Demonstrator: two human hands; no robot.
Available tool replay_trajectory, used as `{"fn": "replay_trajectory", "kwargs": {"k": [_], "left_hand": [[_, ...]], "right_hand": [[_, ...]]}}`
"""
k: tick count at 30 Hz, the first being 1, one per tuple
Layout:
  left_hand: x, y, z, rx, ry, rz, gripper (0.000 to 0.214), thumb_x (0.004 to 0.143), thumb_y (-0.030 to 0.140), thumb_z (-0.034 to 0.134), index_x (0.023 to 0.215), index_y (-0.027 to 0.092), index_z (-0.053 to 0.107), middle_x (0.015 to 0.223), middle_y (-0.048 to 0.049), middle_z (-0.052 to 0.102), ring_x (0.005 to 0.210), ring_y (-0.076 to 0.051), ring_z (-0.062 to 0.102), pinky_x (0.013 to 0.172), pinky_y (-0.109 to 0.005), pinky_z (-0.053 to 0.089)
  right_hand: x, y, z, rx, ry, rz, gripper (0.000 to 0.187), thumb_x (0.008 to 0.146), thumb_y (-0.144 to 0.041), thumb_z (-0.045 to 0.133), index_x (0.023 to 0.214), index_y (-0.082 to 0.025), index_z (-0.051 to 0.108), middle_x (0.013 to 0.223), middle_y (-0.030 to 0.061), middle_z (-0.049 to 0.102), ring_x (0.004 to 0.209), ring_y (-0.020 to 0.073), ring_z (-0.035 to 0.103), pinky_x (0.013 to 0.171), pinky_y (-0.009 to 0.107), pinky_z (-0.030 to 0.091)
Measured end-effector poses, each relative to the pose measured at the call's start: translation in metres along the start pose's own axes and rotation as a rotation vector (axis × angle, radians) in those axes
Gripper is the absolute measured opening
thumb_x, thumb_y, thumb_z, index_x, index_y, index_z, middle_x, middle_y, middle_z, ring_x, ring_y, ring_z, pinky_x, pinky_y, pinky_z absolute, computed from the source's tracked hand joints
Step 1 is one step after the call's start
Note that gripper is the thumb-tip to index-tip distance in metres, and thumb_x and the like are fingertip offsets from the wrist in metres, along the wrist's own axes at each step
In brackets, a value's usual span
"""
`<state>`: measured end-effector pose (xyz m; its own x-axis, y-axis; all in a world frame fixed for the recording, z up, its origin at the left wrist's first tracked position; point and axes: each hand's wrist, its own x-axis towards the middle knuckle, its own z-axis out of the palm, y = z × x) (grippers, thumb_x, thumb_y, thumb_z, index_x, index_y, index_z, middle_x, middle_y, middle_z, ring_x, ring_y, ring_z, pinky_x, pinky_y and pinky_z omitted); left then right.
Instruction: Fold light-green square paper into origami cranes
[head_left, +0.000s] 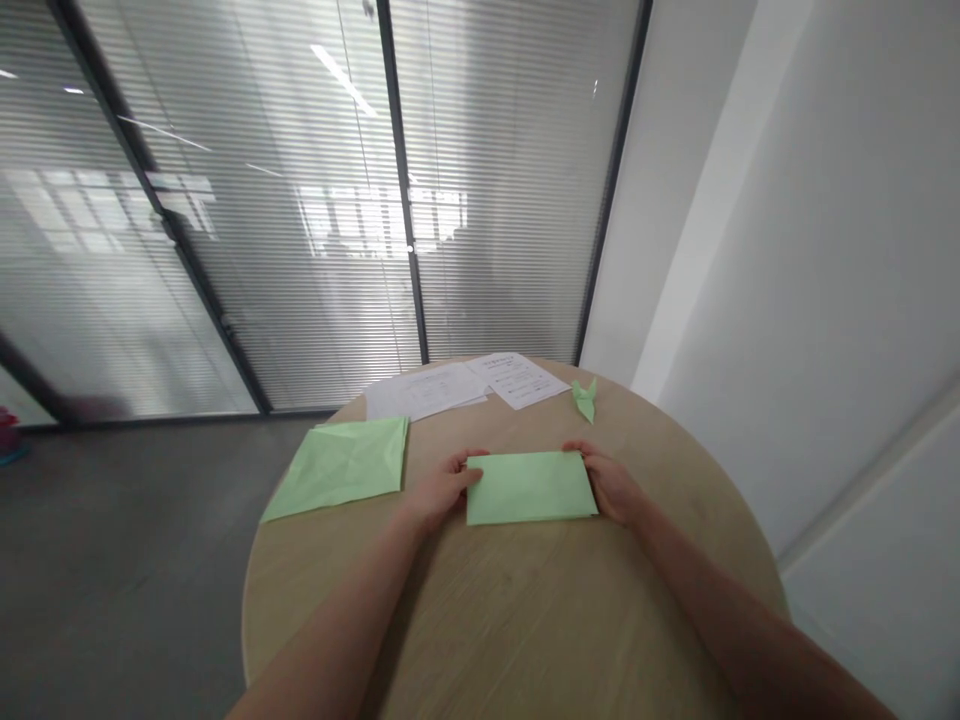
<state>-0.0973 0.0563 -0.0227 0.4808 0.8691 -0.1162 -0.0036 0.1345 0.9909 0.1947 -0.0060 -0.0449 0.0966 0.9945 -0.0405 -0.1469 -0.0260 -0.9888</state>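
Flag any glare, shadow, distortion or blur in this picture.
In the head view, bright reflections streak the glass partition; in the head view, a soft shadow falls on the wood-grain table beside the left forearm; in the head view, the dark uprights lean, perhaps from lens distortion or camera tilt; in the head view, small print on the white sheets is too soft to read.

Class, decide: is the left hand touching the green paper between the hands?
Touching: in the head view, the left hand grips the green paper at its left edge, thumb on top.
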Motion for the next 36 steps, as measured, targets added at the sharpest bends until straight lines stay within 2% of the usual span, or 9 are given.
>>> {"fn": "replay_trajectory", "kwargs": {"k": [4, 8, 14, 20, 23, 26, 30, 33, 36], "left_hand": [[0.001, -0.001, -0.001, 0.032, 0.002, 0.038, 0.050, 0.074, 0.032, 0.073, 0.121, 0.016, 0.066, 0.087, -0.0037, 0.070, 0.070, -0.016, 0.063, 0.059, -0.024, 0.045], [0.001, 0.000, -0.001, 0.012, 0.006, 0.079, 0.052, 0.072, 0.032, 0.074, 0.121, 0.016, 0.065, 0.088, -0.0037, 0.071, 0.072, -0.017, 0.064, 0.063, -0.025, 0.046], [-0.002, 0.001, -0.002, -0.023, 0.084, 0.113, 0.056, 0.069, 0.031, 0.074, 0.122, 0.018, 0.064, 0.084, -0.0007, 0.069, 0.070, -0.016, 0.064, 0.063, -0.025, 0.047], [-0.004, 0.010, -0.005, 0.022, 0.192, 0.108, 0.054, 0.070, 0.037, 0.075, 0.119, 0.016, 0.064, 0.082, -0.0019, 0.067, 0.070, -0.017, 0.066, 0.065, -0.028, 0.052], [-0.006, 0.014, -0.004, 0.225, 0.306, 0.156, 0.050, 0.080, 0.037, 0.066, 0.125, 0.016, 0.063, 0.099, -0.0110, 0.072, 0.086, -0.024, 0.070, 0.073, -0.035, 0.055], [-0.014, 0.022, 0.005, 0.645, 0.442, 0.385, 0.040, 0.088, 0.030, 0.059, 0.126, 0.020, 0.067, 0.128, -0.0137, 0.068, 0.116, -0.028, 0.063, 0.099, -0.041, 0.050], [-0.028, 0.036, 0.028, 1.016, 0.269, 0.520, 0.031, 0.091, 0.032, 0.058, 0.115, 0.020, 0.075, 0.123, -0.0130, 0.072, 0.119, -0.030, 0.061, 0.110, -0.044, 0.039], [-0.035, 0.041, 0.042, 1.118, 0.067, 0.344, 0.028, 0.092, 0.035, 0.056, 0.097, 0.019, 0.079, 0.099, -0.0113, 0.077, 0.094, -0.027, 0.067, 0.090, -0.039, 0.047], [-0.036, 0.039, 0.045, 1.075, -0.073, 0.173, 0.027, 0.088, 0.032, 0.056, 0.082, 0.018, 0.078, 0.077, -0.0058, 0.073, 0.071, -0.020, 0.061, 0.068, -0.030, 0.041]], "right_hand": [[0.000, -0.005, 0.003, 0.034, -0.048, -0.003, 0.051, 0.090, -0.055, 0.045, 0.130, -0.025, 0.055, 0.110, 0.0119, 0.075, 0.103, 0.0295, 0.072, 0.084, 0.043, 0.058], [0.001, 0.002, 0.005, -0.110, -0.046, -0.078, 0.058, 0.079, -0.055, 0.071, 0.127, -0.025, 0.062, 0.112, 0.0105, 0.075, 0.102, 0.0294, 0.072, 0.087, 0.043, 0.057], [0.003, 0.009, 0.009, -0.221, 0.003, -0.111, 0.034, 0.077, -0.045, 0.077, 0.104, -0.026, 0.074, 0.102, 0.0071, 0.078, 0.091, 0.0278, 0.072, 0.084, 0.043, 0.057], [0.006, 0.012, 0.010, -0.233, 0.123, -0.198, 0.026, 0.083, -0.046, 0.071, 0.102, -0.029, 0.076, 0.099, 0.0069, 0.079, 0.092, 0.0313, 0.072, 0.082, 0.045, 0.056], [0.007, 0.011, 0.010, -0.337, 0.169, -0.233, 0.027, 0.084, -0.047, 0.067, 0.102, -0.029, 0.076, 0.098, 0.0068, 0.078, 0.094, 0.0323, 0.071, 0.081, 0.045, 0.055], [0.004, 0.007, 0.014, -0.430, 0.133, -0.251, 0.028, 0.085, -0.047, 0.066, 0.102, -0.027, 0.077, 0.099, 0.0070, 0.078, 0.093, 0.0313, 0.070, 0.084, 0.044, 0.054], [-0.009, -0.002, 0.025, -0.473, -0.013, -0.279, 0.027, 0.087, -0.045, 0.064, 0.103, -0.027, 0.078, 0.099, 0.0061, 0.078, 0.092, 0.0297, 0.070, 0.085, 0.042, 0.054], [-0.018, -0.009, 0.030, -0.558, -0.102, -0.326, 0.027, 0.088, -0.044, 0.064, 0.103, -0.027, 0.078, 0.098, 0.0053, 0.078, 0.093, 0.0286, 0.070, 0.087, 0.041, 0.054], [-0.018, -0.010, 0.026, -0.584, -0.199, -0.313, 0.031, 0.088, -0.048, 0.066, 0.103, -0.023, 0.077, 0.100, 0.0065, 0.078, 0.093, 0.0279, 0.071, 0.085, 0.041, 0.056]]}}
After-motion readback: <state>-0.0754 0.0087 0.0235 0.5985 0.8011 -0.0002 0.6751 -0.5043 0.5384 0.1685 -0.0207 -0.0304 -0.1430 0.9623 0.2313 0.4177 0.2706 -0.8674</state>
